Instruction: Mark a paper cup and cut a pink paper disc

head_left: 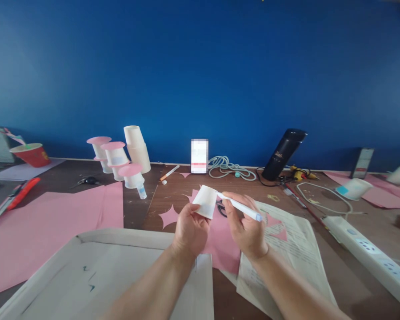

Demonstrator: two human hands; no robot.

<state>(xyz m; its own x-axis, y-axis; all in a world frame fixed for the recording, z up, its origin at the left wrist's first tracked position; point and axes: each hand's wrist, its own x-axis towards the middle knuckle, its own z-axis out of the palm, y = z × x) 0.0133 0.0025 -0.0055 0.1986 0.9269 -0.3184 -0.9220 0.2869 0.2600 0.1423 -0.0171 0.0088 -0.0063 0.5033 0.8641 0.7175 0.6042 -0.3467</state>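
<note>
My left hand (192, 226) is closed around a white paper cup (206, 201), which is tilted above the table. In my right hand (246, 224) is a white marker (242, 208) with a pale blue end. Its tip is close to the cup's upper right edge; I cannot tell whether they touch. Beneath both hands lies a sheet of pink paper (223, 249) with cut-out curves. Dark scissor handles (222, 209) are partly hidden between the cup and my right hand.
Paper cups with pink discs (116, 154) and stacked white cups (138, 151) stand at the back left. A phone (199, 156) leans on the blue wall. To the right are a black flask (283, 153), printed paper (296, 240) and a power strip (370, 258). White board (120, 266) lies front left.
</note>
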